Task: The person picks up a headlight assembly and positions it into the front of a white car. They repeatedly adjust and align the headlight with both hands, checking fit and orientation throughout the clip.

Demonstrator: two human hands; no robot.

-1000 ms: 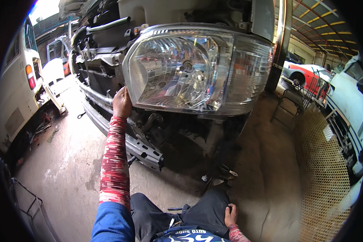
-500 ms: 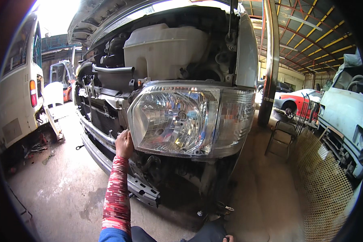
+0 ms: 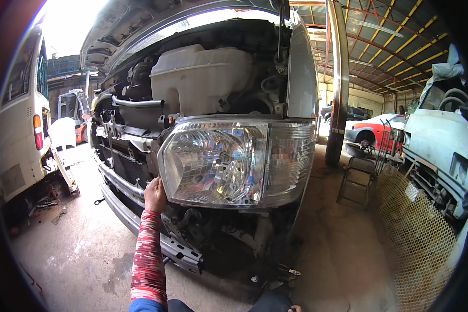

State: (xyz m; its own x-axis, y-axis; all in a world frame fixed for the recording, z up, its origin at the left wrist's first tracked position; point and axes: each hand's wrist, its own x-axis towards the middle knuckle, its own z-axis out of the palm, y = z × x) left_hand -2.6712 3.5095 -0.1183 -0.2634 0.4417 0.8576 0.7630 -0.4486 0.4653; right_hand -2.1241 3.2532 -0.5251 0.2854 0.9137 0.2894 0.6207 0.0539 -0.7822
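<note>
A large clear headlight (image 3: 218, 161) sits at the front corner of a vehicle with its hood raised. My left hand (image 3: 155, 195), below a red patterned sleeve, is closed on the lamp's lower left edge; its fingertips are partly hidden behind the housing. Only a sliver of my right hand (image 3: 295, 308) shows at the bottom edge beside my knee, too little to read its fingers. Above the lamp is a whitish plastic reservoir (image 3: 197, 73). Below my left hand runs a bare metal bumper beam (image 3: 179, 250), the bumper cover being off.
A white van (image 3: 23, 125) stands at the left, with a forklift (image 3: 74, 112) behind it. To the right are a steel post (image 3: 338, 88), a folding chair (image 3: 356, 179), a yellowish mesh panel (image 3: 418, 229) and a pale vehicle body (image 3: 437, 132). Small items (image 3: 291, 272) lie on the floor under the headlight.
The view has shifted slightly, so the vehicle and headlight appear a little farther left. My left hand keeps its place on the lamp's edge.
</note>
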